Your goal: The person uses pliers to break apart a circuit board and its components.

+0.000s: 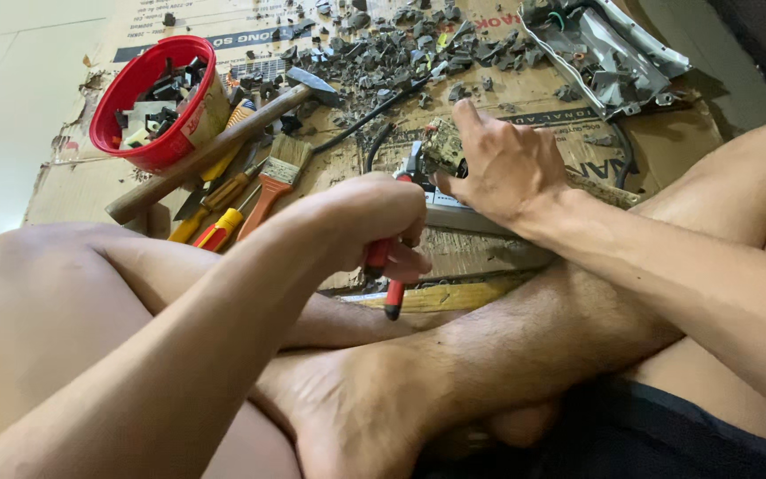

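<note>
I sit cross-legged on flattened cardboard [525,98]. My left hand [383,217] is closed around the red handles of pliers [392,293], whose jaws reach toward a small circuit part [441,146]. My right hand [498,164] holds that greenish-brown part against a grey block [454,217], with the thumb stretched up along it. A black cable [374,115] runs from the part toward the debris pile.
A red bowl [139,84] of black scraps stands at the back left. Beside it lie a wooden-handled hammer [214,146], a paintbrush [281,173] and yellow-and-red screwdrivers [214,222]. Dark broken pieces [401,49] litter the far cardboard. A bent metal frame [605,53] lies at the back right.
</note>
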